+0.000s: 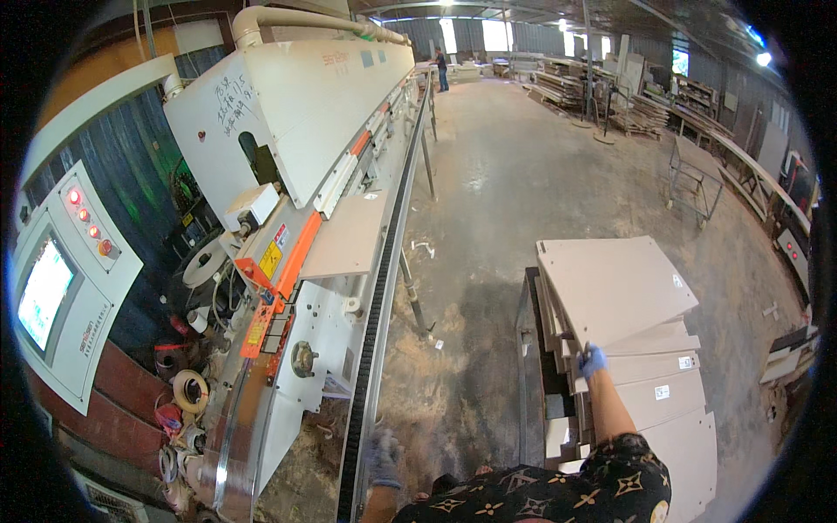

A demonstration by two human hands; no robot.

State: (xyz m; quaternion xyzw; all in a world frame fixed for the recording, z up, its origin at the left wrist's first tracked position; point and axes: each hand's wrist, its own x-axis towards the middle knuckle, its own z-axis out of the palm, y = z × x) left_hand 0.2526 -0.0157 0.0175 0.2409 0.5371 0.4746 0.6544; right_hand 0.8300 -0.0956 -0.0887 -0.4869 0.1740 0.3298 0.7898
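Observation:
My right hand (593,359), in a blue-grey glove, grips the near corner of a beige board (615,283). That board lies askew at the top of a stack of similar boards (667,436) on my right; some carry small white labels. My left hand (384,458), also gloved, hangs low beside the long black conveyor belt (366,366) of the machine. Motion smears its fingers, so I cannot make out their pose. Another beige board (349,240) lies flat in the machine, beside its orange guide rail (299,253).
A large cream machine (305,105) runs along the left, with a control panel (74,279) showing a lit screen. Rolls of edge tape (190,392) sit below it. A metal cart (695,174) stands at the right. Far off, a person (442,70) stands beside the machine.

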